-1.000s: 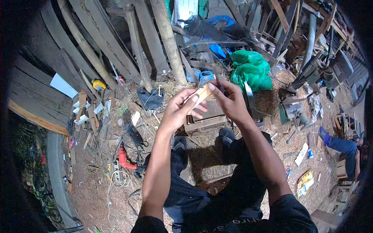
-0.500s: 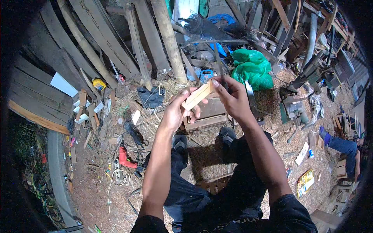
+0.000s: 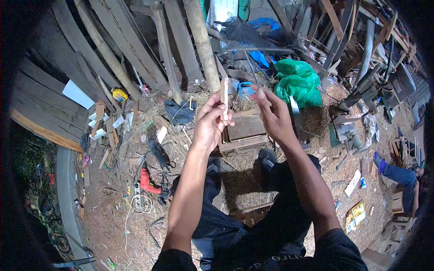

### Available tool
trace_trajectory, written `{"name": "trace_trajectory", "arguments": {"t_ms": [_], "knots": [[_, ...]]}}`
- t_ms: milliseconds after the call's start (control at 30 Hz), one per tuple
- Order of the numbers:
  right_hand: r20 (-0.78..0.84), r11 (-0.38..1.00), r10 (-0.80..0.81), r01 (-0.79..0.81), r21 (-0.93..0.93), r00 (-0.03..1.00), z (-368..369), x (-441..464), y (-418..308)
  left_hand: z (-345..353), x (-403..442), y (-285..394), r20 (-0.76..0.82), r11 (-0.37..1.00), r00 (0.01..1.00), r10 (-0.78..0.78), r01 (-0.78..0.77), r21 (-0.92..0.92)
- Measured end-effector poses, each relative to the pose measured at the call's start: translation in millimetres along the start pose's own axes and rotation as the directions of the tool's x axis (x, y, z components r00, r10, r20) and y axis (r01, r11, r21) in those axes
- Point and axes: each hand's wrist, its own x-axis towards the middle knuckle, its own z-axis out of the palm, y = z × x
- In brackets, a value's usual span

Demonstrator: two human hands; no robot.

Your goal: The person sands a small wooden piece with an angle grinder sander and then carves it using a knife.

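My left hand is closed around a small, pale wooden block. The block stands nearly upright, its narrow side facing me, and the fingers cover part of its lower half. To the right, my right hand is raised with its thumb and fingers drawn together, apart from the block. A thin, dark blade slants up and left from that hand; its handle is hidden by the fingers. Beneath both hands is a low wooden box-like piece, just in front of my feet.
A red power drill and a power strip with a white cord lie at left. Beyond my hands are a green plastic bag and leaning planks. Another person's leg shows at right. Straw and scraps cover the ground.
The block has turned from a slanted position between both hands to nearly upright in my left hand. My right hand has come off it and moved slightly right and down.
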Motion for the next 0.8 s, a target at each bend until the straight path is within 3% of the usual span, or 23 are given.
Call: {"name": "trace_trajectory", "arguments": {"t_ms": [200,267,367,433,567,633,767,800], "knots": [[0.168,0.987,-0.149,0.137,0.082,0.974,10,-9,12,-10,1,4,-0.123,0.987,0.992,0.009,-0.028,-0.159],[0.273,0.934,-0.272,0.321,-0.156,0.923,10,-8,17,-8,-1,6,-0.180,0.985,0.984,-0.006,-0.025,-0.172],[0.411,0.826,-0.196,0.376,-0.420,0.890,7,-11,11,-12,1,9,-0.121,0.983,0.992,-0.027,0.004,-0.186],[0.404,0.806,-0.219,0.398,-0.438,0.888,9,-15,6,-12,-1,10,-0.163,0.986,0.986,-0.044,0.016,-0.166],[0.465,0.800,-0.092,0.343,-0.492,0.880,7,-15,-2,-17,-1,8,-0.162,0.985,0.985,-0.055,0.026,-0.172],[0.472,0.824,-0.020,0.282,-0.492,0.882,8,-15,-3,-19,0,4,-0.209,0.998,0.978,-0.018,0.006,-0.060],[0.331,0.893,-0.144,0.266,-0.363,0.933,10,-13,15,-8,1,-1,-0.364,0.975,0.926,0.101,-0.020,0.220],[0.275,0.907,-0.179,0.267,-0.326,0.944,11,-12,23,-10,2,0,-0.299,0.966,0.944,0.142,-0.067,0.249]]}}
